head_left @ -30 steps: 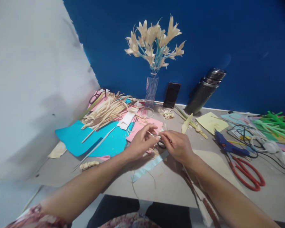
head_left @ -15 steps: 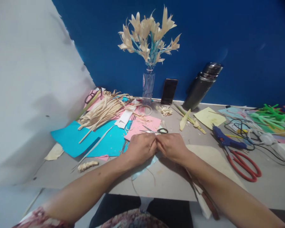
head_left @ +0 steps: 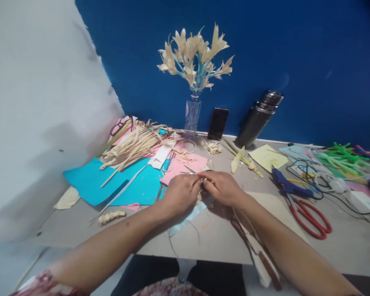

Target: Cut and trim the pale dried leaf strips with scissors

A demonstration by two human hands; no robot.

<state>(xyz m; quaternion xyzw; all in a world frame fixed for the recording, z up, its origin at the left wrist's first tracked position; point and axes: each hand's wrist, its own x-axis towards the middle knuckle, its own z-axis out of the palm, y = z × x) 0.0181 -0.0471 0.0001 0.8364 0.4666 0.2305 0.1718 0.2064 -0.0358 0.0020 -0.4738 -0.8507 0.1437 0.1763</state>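
Observation:
My left hand [head_left: 181,191] and my right hand [head_left: 221,187] meet over the middle of the table, fingers closed and pinching close together. A small pale beige bit shows between and below the fingers, but what they grip is mostly hidden. Just behind the hands lie small scissors [head_left: 189,169], their handles largely covered by my right hand. Under the hands is a light blue paper strip [head_left: 188,218]. Pink paper [head_left: 193,162] lies beyond my left hand. Brown and white strips [head_left: 262,263] run beneath my right forearm and over the table's front edge.
Dried husk strips [head_left: 135,142] and blue paper [head_left: 92,181] lie at left. Husk flowers stand in a clear bottle [head_left: 191,117], near a phone [head_left: 218,123] and a leaning flask [head_left: 259,119]. At right are a glue gun [head_left: 290,185], red-handled scissors [head_left: 313,220] and cables.
My right hand has turned and its fingers have shifted, opening a small gap where the pale bit shows. It now covers the small scissors' handles. The view has tilted slightly.

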